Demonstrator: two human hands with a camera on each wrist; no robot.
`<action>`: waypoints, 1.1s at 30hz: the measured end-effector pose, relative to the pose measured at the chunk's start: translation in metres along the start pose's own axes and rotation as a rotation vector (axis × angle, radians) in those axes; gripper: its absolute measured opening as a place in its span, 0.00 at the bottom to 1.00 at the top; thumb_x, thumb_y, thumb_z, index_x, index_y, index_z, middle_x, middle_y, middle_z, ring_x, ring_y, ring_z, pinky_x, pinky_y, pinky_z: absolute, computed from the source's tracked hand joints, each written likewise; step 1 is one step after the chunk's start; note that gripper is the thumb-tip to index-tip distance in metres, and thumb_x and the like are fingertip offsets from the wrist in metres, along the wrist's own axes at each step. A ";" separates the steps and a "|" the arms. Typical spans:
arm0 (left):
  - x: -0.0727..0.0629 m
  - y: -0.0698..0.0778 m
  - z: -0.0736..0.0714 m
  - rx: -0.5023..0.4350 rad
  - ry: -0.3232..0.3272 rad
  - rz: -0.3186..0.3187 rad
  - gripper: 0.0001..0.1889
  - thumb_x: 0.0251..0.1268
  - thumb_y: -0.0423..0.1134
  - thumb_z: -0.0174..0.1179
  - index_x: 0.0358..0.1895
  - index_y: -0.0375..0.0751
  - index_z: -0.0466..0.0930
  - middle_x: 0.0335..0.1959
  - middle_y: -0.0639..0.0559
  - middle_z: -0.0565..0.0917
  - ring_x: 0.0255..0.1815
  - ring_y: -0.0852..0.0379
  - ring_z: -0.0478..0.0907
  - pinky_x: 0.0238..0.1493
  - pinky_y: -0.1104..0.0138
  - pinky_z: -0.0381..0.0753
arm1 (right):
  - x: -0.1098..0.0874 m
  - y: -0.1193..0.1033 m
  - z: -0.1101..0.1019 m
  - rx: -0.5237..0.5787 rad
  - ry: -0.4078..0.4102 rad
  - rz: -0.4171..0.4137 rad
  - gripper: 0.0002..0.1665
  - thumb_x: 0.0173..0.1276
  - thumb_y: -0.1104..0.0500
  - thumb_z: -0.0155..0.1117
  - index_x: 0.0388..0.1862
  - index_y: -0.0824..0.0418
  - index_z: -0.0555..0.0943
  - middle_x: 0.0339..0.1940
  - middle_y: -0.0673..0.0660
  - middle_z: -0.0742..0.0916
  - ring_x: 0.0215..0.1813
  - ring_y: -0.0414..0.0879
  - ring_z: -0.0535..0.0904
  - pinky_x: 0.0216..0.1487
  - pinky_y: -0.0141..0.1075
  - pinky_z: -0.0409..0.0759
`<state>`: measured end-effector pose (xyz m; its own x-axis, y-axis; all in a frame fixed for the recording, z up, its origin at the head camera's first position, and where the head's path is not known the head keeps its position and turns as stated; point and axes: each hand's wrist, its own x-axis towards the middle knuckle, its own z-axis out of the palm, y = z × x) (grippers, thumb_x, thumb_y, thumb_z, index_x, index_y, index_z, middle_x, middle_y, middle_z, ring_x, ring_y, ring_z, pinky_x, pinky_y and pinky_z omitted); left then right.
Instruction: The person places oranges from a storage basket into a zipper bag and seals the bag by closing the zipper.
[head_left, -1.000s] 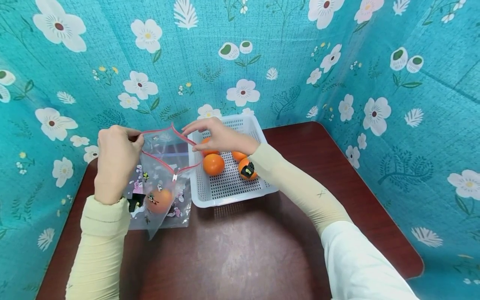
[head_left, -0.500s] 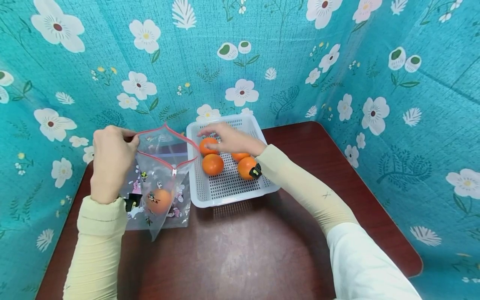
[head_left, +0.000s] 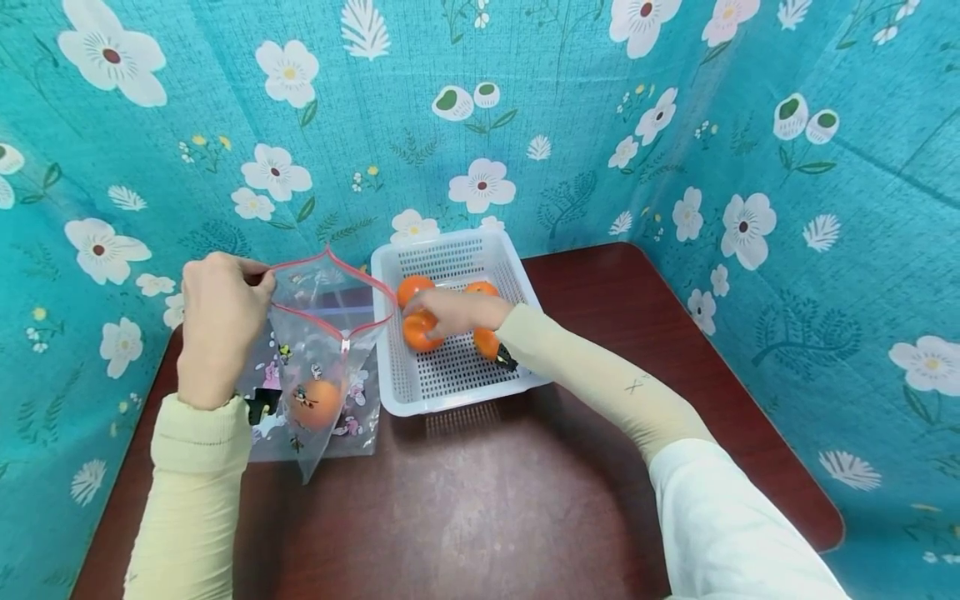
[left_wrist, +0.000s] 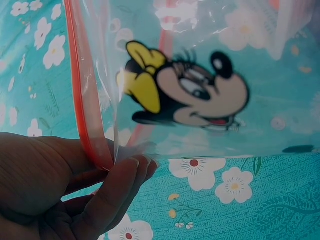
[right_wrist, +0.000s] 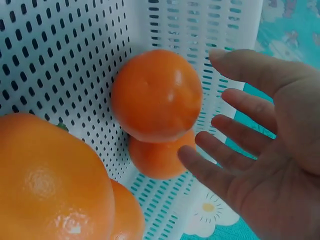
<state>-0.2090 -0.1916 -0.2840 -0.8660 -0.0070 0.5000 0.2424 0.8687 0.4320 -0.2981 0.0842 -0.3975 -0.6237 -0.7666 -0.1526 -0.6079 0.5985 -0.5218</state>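
My left hand (head_left: 223, 321) pinches the red-edged rim of a clear zip bag (left_wrist: 190, 100) printed with cartoon figures. The bag's mouth gapes, and one round orange fruit (head_left: 315, 405) shows through its lower part. Over the white basket (head_left: 408, 408), my right hand (head_left: 450, 312) reaches down at a smooth orange fruit (head_left: 422, 332) on the left side. Its fingers are spread and slightly bent beside that fruit (right_wrist: 157, 95) in the right wrist view, with nothing gripped. Another fruit (head_left: 415, 289) lies behind it, and two more, partly hidden by the right hand and wrist, lie to the right.
Under the held bag, a flat clear bag with a purple strip (head_left: 352, 310) seems to lie on the dark red table (head_left: 465, 517). Flowered teal cloth (head_left: 480, 108) hangs right behind the basket and along the right side. A white slider (head_left: 345, 344) sits on the bag's red zip.
My right hand has let go of the bag's rim and moved right and down into the basket, to the front left fruit. The left hand has shifted slightly left, still holding the bag.
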 end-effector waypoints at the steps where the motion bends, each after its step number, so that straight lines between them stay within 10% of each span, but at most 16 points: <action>1: 0.000 0.000 0.000 0.001 -0.001 0.000 0.11 0.71 0.30 0.59 0.40 0.21 0.87 0.34 0.24 0.86 0.31 0.30 0.83 0.34 0.42 0.81 | 0.001 0.001 0.003 -0.014 -0.010 0.000 0.32 0.69 0.65 0.69 0.71 0.64 0.73 0.67 0.59 0.79 0.64 0.53 0.73 0.67 0.42 0.74; 33: -0.002 0.002 -0.002 -0.005 0.004 -0.031 0.12 0.71 0.30 0.60 0.41 0.21 0.87 0.35 0.24 0.86 0.30 0.32 0.83 0.33 0.43 0.82 | 0.018 -0.002 0.015 -0.140 -0.186 0.232 0.44 0.62 0.63 0.76 0.76 0.55 0.70 0.69 0.53 0.77 0.62 0.48 0.71 0.66 0.39 0.74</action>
<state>-0.2063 -0.1904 -0.2825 -0.8714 -0.0356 0.4893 0.2177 0.8656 0.4508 -0.3003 0.0661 -0.4122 -0.6613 -0.6274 -0.4111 -0.5294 0.7787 -0.3368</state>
